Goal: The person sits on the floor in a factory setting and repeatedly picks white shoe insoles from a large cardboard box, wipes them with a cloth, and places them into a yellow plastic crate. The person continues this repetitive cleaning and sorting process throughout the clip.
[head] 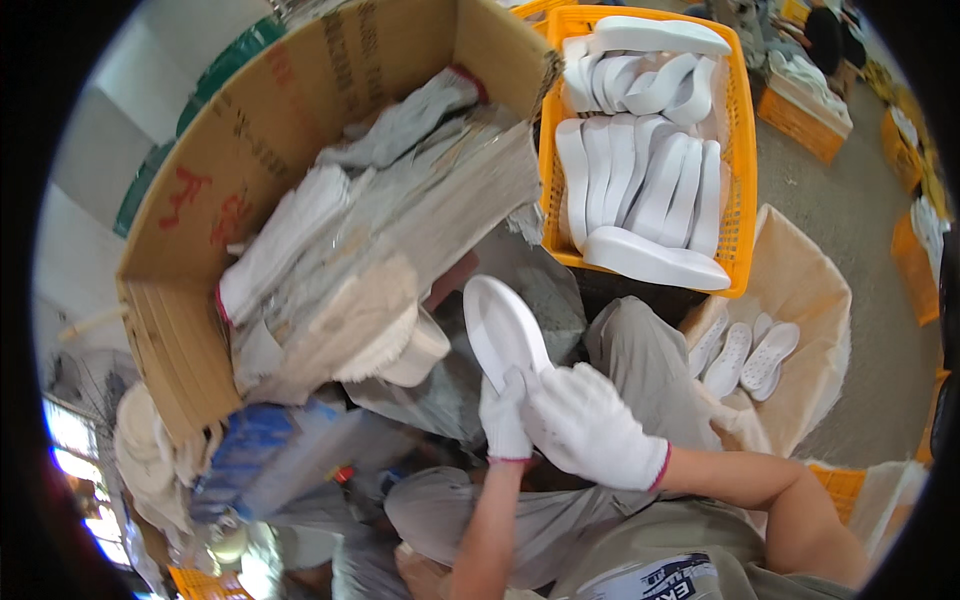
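My left hand (505, 420) and my right hand (589, 427), both in white knitted gloves with red cuff edges, hold one white shoe sole (501, 319) between them. The sole is tilted, its dished side showing and its free end pointing up and away. My fingers cover its near end. Beyond it, a yellow plastic crate (742, 187) holds several white soles packed on edge, with one lying across the front of the rows. Under my left side of the work, a cream fluffy buffing wheel (386, 337) shows beside the grey covered housing.
A cardboard box (172, 202) stands at the left with gloves (289, 236) on grey sheeting inside. At right, a cloth-lined container (817, 345) holds perforated soles (769, 356). More orange crates (806, 120) stand on the floor, and a person (829, 37) is far off. Blue plastic (251, 457) lies lower left.
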